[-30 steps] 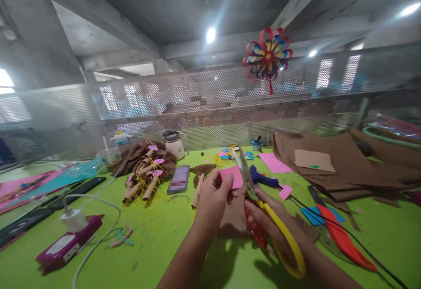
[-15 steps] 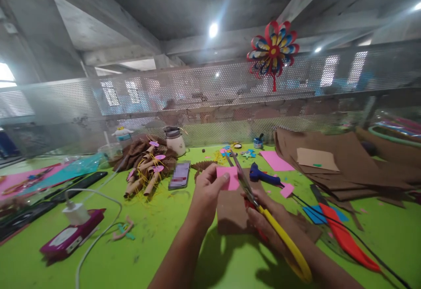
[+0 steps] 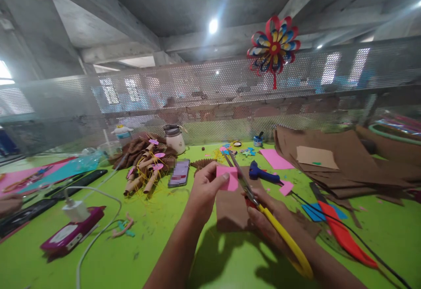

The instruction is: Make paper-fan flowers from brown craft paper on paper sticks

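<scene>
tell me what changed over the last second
The right hand has tilted the yellow-handled scissors lower and partly closed them at the right edge of the small pink paper square. The left hand still pinches that square above the brown sheet; nothing was let go.

Two hands are at work: the left hand (image 3: 203,191) and the right hand (image 3: 265,219). One pair of scissors (image 3: 281,235). Three loose pink pieces: a square (image 3: 227,178), a sheet (image 3: 275,160) and a scrap (image 3: 286,188). One glue gun (image 3: 261,175), one phone (image 3: 179,173), one jar (image 3: 174,140), one power bank (image 3: 67,236) and one hanging paper flower (image 3: 273,48). The rolled tubes (image 3: 144,175) lie heaped, perhaps a dozen, too tangled to count surely.
</scene>
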Motion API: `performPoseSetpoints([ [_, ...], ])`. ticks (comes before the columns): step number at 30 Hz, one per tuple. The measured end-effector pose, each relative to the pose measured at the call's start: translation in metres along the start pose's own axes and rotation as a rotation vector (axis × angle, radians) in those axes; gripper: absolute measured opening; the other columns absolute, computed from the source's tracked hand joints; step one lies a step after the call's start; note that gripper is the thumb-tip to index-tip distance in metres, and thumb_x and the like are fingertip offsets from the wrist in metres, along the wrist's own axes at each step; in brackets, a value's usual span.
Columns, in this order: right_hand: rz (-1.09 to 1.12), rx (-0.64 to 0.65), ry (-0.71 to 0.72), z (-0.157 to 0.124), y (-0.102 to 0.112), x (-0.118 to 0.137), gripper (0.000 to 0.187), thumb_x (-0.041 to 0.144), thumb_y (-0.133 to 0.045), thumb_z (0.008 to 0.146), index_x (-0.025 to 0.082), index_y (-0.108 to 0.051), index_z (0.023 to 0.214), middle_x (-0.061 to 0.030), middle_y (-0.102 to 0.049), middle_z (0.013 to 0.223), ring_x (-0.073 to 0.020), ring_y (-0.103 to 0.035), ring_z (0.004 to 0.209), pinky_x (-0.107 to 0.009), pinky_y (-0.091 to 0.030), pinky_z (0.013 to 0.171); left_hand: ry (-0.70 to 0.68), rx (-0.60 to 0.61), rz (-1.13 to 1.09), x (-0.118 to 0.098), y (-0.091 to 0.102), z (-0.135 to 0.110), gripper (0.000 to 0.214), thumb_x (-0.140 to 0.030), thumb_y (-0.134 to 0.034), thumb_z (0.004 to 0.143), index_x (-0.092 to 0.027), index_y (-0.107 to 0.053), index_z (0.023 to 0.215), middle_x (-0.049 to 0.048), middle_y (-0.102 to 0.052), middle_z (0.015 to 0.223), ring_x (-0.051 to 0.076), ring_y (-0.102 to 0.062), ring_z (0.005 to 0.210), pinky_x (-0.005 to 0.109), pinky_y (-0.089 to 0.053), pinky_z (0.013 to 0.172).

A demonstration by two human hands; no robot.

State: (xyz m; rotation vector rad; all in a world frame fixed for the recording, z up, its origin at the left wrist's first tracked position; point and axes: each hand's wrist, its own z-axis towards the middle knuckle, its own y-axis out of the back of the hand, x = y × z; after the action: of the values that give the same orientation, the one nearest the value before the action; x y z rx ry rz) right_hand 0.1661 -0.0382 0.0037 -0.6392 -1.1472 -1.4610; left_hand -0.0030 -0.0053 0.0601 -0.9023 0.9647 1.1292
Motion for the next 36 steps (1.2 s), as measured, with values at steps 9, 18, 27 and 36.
performPoseSetpoints([
  [9,-0.008,0.026,-0.011,-0.001,0.003,0.005,0.045,0.056,-0.047,0.083,0.017,-0.056,0.106,0.0002,-0.048,0.070,-0.0130,-0.049,0.058,-0.024,-0.044,0.053,0.004,-0.003,0.011,0.002,0.001,0.001,0.014,-0.023,-0.065,0.072,-0.012,-0.062,0.080,0.0033,-0.062,0.073,0.013,-0.055,0.067,0.023,-0.040,0.062],
  [18,-0.018,0.053,0.023,0.000,0.006,-0.002,0.043,0.050,-0.049,0.084,0.017,-0.057,0.110,-0.0035,-0.056,0.075,-0.0151,-0.053,0.061,-0.025,-0.046,0.054,0.018,-0.025,0.015,-0.001,0.001,0.001,0.012,-0.022,-0.066,0.068,-0.013,-0.061,0.074,0.0025,-0.060,0.069,0.012,-0.054,0.064,0.023,-0.039,0.061],
  [27,-0.112,0.133,0.056,0.002,0.016,0.000,0.036,0.045,-0.051,0.085,0.017,-0.057,0.107,-0.0028,-0.055,0.075,-0.0167,-0.052,0.065,-0.027,-0.045,0.057,0.040,0.008,-0.010,-0.004,0.004,0.001,0.015,-0.023,-0.068,0.067,-0.011,-0.062,0.075,0.0027,-0.060,0.069,0.011,-0.052,0.063,0.021,-0.037,0.060],
  [36,-0.069,0.120,0.029,0.003,0.015,0.000,0.039,0.046,-0.051,0.085,0.016,-0.057,0.108,-0.0029,-0.057,0.076,-0.0152,-0.053,0.064,-0.025,-0.046,0.057,0.042,0.025,0.010,-0.006,0.004,0.000,0.016,-0.024,-0.068,0.067,-0.011,-0.063,0.075,0.0041,-0.061,0.071,0.012,-0.053,0.064,0.023,-0.037,0.060],
])
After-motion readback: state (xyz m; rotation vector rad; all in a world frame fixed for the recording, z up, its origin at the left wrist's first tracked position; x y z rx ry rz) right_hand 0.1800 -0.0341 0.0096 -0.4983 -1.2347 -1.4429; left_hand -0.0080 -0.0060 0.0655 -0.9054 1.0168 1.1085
